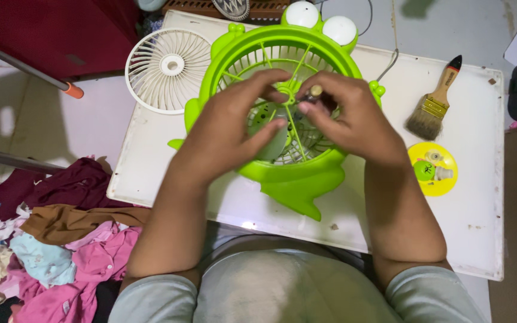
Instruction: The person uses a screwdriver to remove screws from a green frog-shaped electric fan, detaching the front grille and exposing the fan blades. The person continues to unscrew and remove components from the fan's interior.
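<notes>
A bright green frog-shaped fan housing (pixel 306 179) with two white eyes lies flat on a white board (pixel 480 197). My left hand (pixel 234 128) rests over its spoked centre, fingers curled onto the hub. My right hand (pixel 348 116) pinches a small dark tool with a pale tip (pixel 316 93) at the hub, touching the left fingertips. The middle of the housing is hidden under both hands.
A white round fan grille (pixel 166 69) lies at the board's left corner. A wooden-handled paintbrush (pixel 435 101) and a yellow disc (pixel 433 170) with small parts sit to the right. A pile of clothes (pixel 55 251) lies on the floor at left.
</notes>
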